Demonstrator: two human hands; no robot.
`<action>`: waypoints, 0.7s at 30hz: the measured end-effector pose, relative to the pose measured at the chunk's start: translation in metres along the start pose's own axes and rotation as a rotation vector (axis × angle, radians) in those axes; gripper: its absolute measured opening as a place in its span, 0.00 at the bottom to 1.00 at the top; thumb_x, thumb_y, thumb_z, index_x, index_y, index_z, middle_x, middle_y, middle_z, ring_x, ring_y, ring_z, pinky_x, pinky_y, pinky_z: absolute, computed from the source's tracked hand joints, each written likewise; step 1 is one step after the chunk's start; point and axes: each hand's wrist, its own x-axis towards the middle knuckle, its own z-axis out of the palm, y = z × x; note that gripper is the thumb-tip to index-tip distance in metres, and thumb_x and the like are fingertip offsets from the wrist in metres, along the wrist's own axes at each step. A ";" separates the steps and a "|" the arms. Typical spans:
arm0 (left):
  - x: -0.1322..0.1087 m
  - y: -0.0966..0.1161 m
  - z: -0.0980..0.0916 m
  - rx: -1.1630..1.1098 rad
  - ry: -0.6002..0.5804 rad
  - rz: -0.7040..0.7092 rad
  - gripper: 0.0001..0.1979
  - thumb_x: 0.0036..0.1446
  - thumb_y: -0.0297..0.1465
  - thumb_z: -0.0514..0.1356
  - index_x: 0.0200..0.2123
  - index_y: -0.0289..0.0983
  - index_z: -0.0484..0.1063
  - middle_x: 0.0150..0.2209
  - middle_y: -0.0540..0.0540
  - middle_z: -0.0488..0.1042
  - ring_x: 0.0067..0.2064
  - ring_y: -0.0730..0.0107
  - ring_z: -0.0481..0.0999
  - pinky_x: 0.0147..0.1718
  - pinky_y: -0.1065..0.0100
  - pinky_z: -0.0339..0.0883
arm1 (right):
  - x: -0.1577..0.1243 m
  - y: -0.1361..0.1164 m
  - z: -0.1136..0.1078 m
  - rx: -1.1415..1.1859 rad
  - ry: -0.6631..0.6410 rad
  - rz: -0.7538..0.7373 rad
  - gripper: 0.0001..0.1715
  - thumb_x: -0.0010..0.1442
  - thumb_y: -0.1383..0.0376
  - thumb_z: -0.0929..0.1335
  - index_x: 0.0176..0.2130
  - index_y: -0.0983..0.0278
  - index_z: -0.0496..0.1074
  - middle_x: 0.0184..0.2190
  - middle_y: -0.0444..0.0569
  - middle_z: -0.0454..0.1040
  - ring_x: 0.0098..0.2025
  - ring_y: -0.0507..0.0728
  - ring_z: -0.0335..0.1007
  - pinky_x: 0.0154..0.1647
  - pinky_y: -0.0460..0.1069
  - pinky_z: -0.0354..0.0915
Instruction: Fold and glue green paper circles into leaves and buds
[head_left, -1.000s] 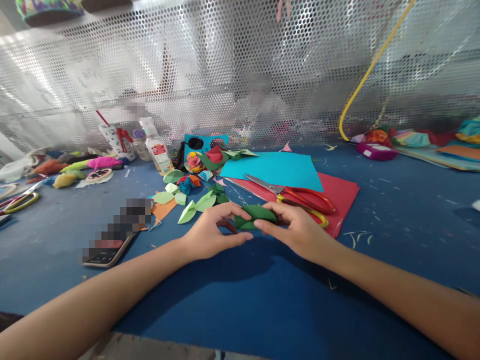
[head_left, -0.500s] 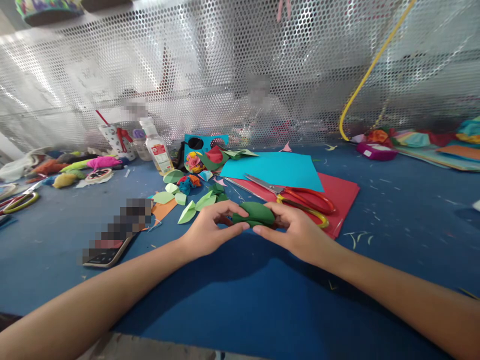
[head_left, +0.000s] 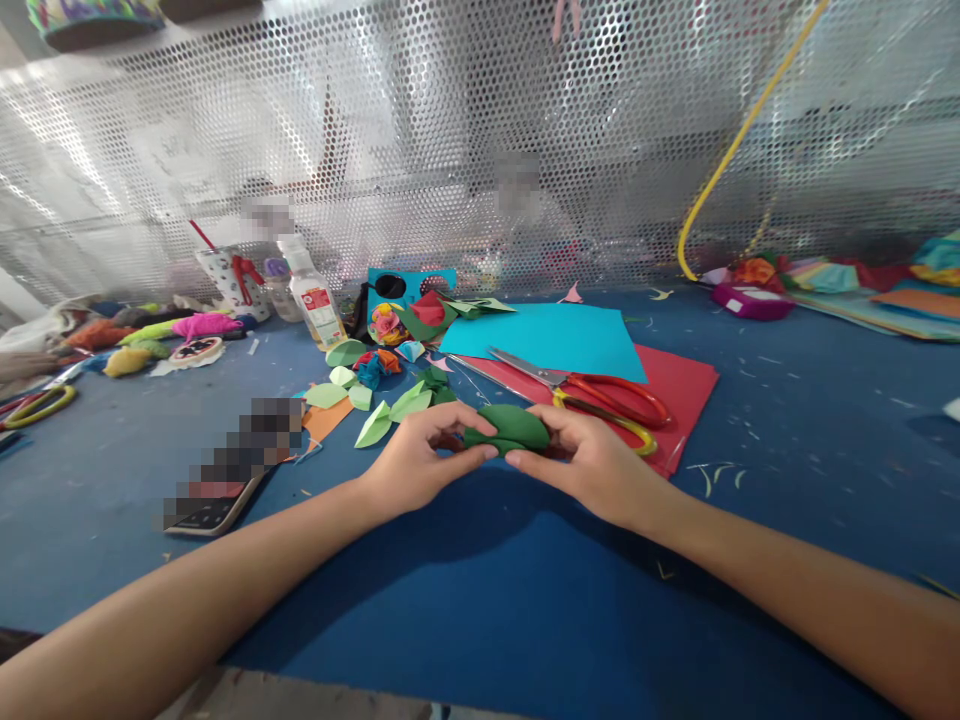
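One green paper (head_left: 516,426), left thumb (head_left: 466,462) nearer

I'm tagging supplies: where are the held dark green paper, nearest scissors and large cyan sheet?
Dark green paper (head_left: 517,424), head view: upper layer.
Nearest scissors (head_left: 553,378), head view: blades near handles.
Large cyan sheet (head_left: 551,332), head view: middle.

The scene is seen by one camera, worn on the head and carried above the near side of the green paper piece (head_left: 514,428). It is faced forward and down — the green paper piece is shown just below mid-view, fairly near. The front edge of the counter (head_left: 480,600) is taken in nearer than it, the perforated metal screen (head_left: 442,120) beyond.
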 end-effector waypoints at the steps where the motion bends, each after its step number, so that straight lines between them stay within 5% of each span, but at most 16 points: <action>1: 0.000 0.000 0.000 0.000 0.001 -0.002 0.08 0.51 0.32 0.60 0.34 0.34 0.68 0.34 0.46 0.70 0.33 0.73 0.70 0.31 0.72 0.65 | 0.000 0.000 0.000 0.003 0.000 0.001 0.09 0.54 0.61 0.66 0.35 0.63 0.66 0.28 0.44 0.68 0.30 0.53 0.66 0.30 0.47 0.65; 21: 0.000 -0.001 0.001 -0.004 -0.003 -0.006 0.06 0.50 0.29 0.60 0.33 0.34 0.68 0.33 0.47 0.70 0.34 0.73 0.70 0.31 0.72 0.64 | 0.000 0.000 0.002 -0.005 0.024 -0.004 0.11 0.53 0.61 0.67 0.37 0.64 0.68 0.30 0.45 0.72 0.32 0.54 0.69 0.30 0.48 0.68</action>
